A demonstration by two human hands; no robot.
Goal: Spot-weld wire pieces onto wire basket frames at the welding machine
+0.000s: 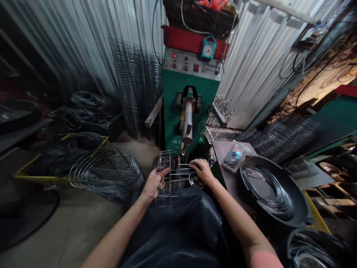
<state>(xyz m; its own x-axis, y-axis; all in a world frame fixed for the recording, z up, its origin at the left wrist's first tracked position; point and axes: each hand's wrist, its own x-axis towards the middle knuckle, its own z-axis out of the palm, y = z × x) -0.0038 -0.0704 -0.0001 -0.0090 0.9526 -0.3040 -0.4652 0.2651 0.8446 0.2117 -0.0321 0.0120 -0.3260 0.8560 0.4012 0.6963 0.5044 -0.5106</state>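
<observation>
Between my hands, over the dark apron (178, 227) on my lap, is a small wire rack (170, 191) of thin bright rods. My left hand (155, 184) is closed around its left side, thumb lying across the wires. The fingers of my right hand (202, 171) pinch the right ends of the rack's crosswise wires. Just beyond the rack, the metal electrode arm (187, 132) of a green spot welder (171, 96) points towards me. Whether the rack touches its tip I cannot tell.
Nested wire rings (108, 173) stand at left beside a yellow-edged crate (28, 173). Tall stacked wire grids (131, 85) lean behind. At right, black basins (302, 208) hold wire coils, near a plastic bag (233, 155) on a table (223, 147). A teal clock (208, 49) hangs on the welder.
</observation>
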